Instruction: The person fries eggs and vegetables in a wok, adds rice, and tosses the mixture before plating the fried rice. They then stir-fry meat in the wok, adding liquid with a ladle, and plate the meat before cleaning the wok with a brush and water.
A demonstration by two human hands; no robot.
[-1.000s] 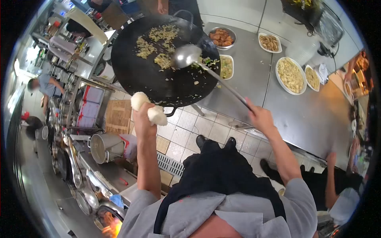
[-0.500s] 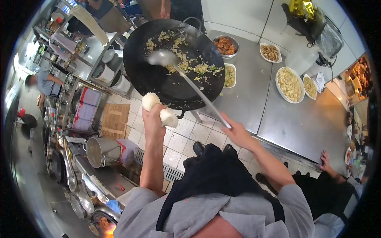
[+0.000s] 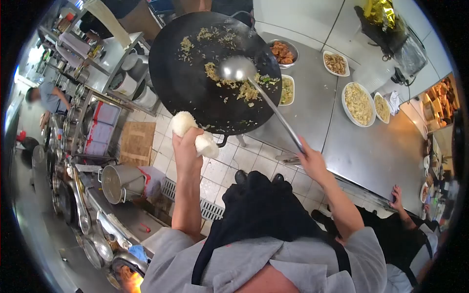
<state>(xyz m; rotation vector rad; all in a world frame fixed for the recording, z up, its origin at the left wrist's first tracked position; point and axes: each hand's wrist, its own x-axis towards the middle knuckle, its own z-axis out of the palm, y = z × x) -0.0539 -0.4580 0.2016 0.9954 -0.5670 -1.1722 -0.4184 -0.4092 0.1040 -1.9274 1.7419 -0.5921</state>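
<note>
Black wok, one, wide and round, upper middle of the head view, a steel counter to its right; contents, fried rice in scattered clumps, with green bits near the right side. Long-handled ladle, metal, its bowl over the rice; whether it touches the wok cannot be told. Right hand, fingers closed round the ladle's handle end. Left hand, clenched on a bunched white cloth, which bulges out both sides of the fist at the wok's lower rim; any hold on the rim itself is hidden. On the counter: metal bowl of reddish-brown pieces; white dish of yellow-green food, just beside the wok; farther right, large oval dish of pale yellow food. Far right, a co-worker's hand at the counter edge. Lower left, steel pot; below it, flame.
</note>
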